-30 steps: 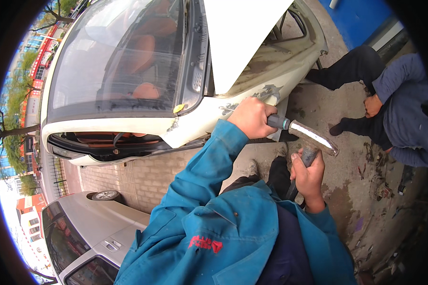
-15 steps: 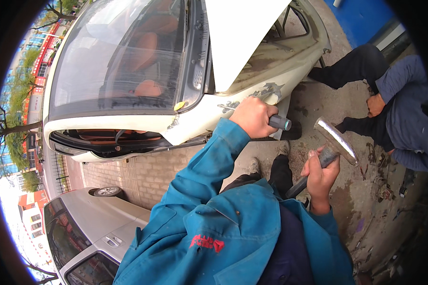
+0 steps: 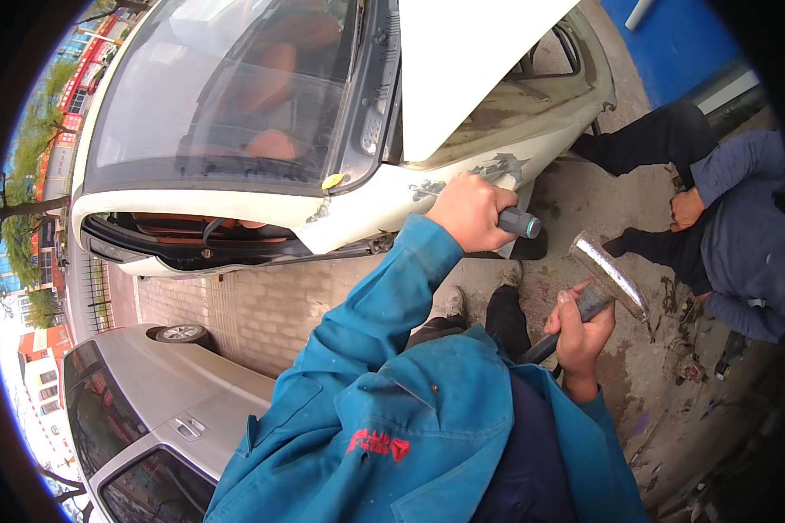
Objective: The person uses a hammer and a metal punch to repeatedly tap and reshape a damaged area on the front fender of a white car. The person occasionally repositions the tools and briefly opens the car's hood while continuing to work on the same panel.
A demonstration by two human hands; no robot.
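My left hand (image 3: 469,212) is closed around the dark handle (image 3: 519,220) of a tool with a turquoise ring at its butt. Its thin shaft appears to rest on a scuffed patch of the cream car's front body panel (image 3: 364,213), where paint is broken and grey shows. My right hand (image 3: 582,344) grips a hammer by its dark shaft, with the shiny-edged steel head (image 3: 609,275) raised to the right of the tool's butt, apart from it. A yellow leaf (image 3: 332,180) lies by the windscreen's lower corner.
A co-worker in dark clothes (image 3: 743,231) crouches at right, a hand closed near the knee. A white panel (image 3: 449,61) covers part of the car. A silver vehicle (image 3: 166,383) stands at lower left, a blue surface (image 3: 663,35) at upper right. Debris (image 3: 689,366) litters the ground.
The hammer head was right at the handle's butt a second ago; it has since moved away to the right. My left hand still holds the tool on the car, slightly shifted in view.
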